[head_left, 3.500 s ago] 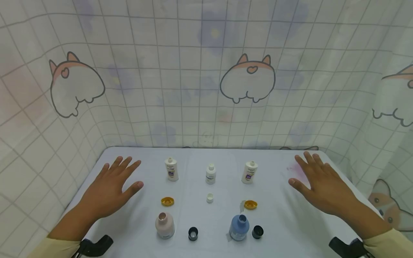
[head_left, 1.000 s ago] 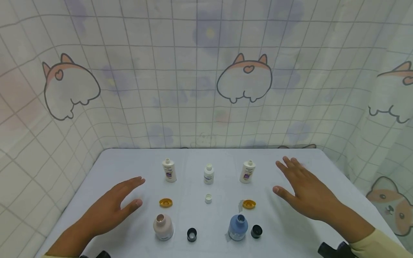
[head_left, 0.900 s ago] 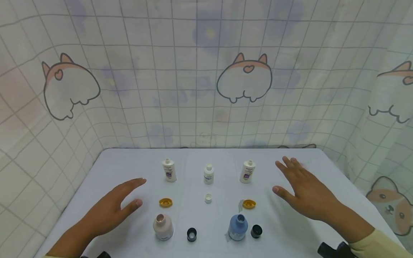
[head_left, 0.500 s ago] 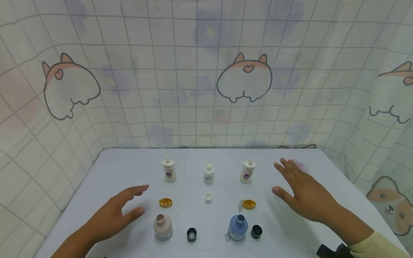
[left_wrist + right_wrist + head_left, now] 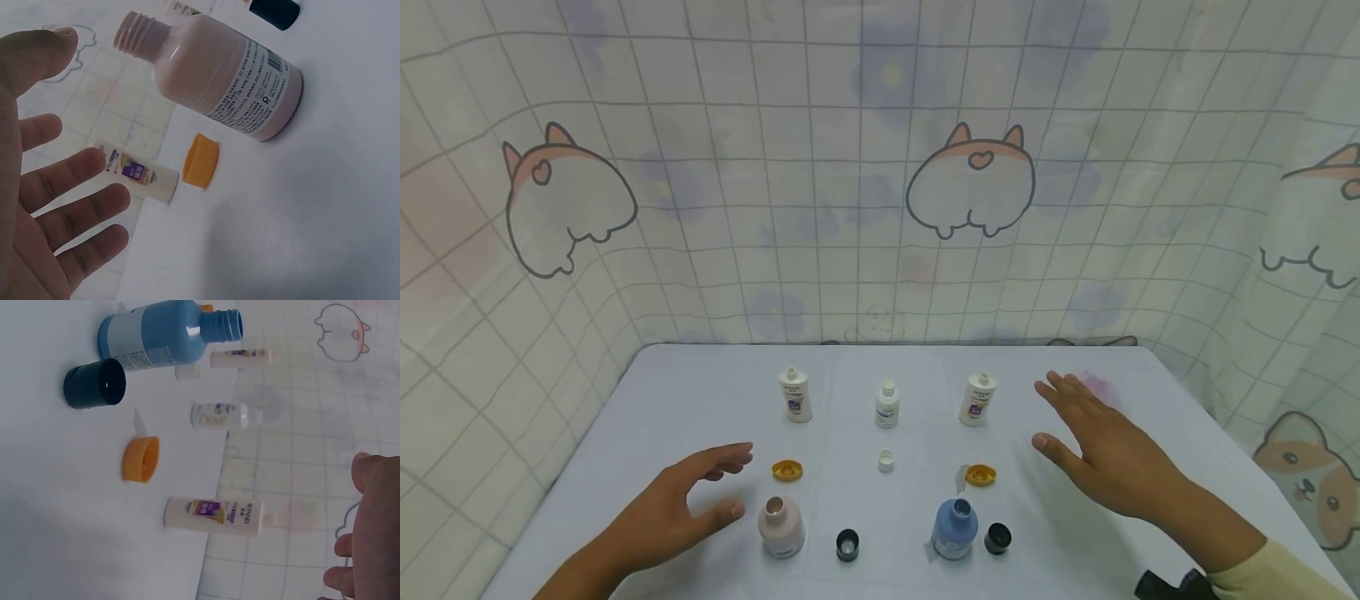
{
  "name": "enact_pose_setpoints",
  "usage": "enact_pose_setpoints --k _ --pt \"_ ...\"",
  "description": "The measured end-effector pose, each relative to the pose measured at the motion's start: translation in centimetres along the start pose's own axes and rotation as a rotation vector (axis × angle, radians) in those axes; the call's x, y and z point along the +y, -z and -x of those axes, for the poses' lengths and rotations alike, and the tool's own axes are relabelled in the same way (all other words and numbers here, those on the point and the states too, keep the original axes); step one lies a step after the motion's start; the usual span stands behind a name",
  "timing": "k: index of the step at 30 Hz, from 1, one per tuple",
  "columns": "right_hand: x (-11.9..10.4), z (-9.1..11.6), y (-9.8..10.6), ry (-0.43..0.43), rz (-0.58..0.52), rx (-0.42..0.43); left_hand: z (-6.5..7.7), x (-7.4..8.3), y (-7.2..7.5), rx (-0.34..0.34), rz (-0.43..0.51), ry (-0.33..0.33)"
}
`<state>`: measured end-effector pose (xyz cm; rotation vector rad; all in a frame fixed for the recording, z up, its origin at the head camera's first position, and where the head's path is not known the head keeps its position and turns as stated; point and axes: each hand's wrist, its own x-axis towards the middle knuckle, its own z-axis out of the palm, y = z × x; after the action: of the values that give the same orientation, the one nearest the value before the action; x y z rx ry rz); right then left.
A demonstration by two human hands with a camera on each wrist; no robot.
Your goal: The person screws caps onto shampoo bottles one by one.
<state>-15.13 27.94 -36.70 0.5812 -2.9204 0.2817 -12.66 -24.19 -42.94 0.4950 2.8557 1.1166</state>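
My left hand [image 5: 666, 512] hovers over the table just left of an uncapped pink bottle [image 5: 782, 528], its fingers loosely bent and holding nothing. In the left wrist view the pink bottle [image 5: 219, 75] shows a bare threaded neck and a printed label, apart from the fingers. My right hand [image 5: 1108, 454] is held above the right side of the table, fingers extended and touching nothing. Between the hands stands an uncapped blue bottle [image 5: 955, 530], with a black cap [image 5: 997, 538] beside it. Another black cap [image 5: 847, 545] lies right of the pink bottle.
Three white bottles stand along the back: left bottle [image 5: 795, 395], small middle bottle [image 5: 887, 405], right bottle [image 5: 977, 400]. In front of them lie a left orange cap [image 5: 787, 471], a small white cap [image 5: 886, 461] and a right orange cap [image 5: 981, 475]. A patterned curtain [image 5: 850, 192] surrounds the table.
My left hand has come down and right toward the pink bottle, its fingers bending from spread. The right hand has shifted slightly left and lower. The bottles and caps stay in place.
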Motion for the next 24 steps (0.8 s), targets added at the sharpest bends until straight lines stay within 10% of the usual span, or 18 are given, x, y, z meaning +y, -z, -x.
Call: enact_pose_setpoints --k 24 --pt "-2.8 -0.5 0.0 -0.035 -0.168 -0.013 0.0 0.3 -0.8 -0.044 0.027 -0.007"
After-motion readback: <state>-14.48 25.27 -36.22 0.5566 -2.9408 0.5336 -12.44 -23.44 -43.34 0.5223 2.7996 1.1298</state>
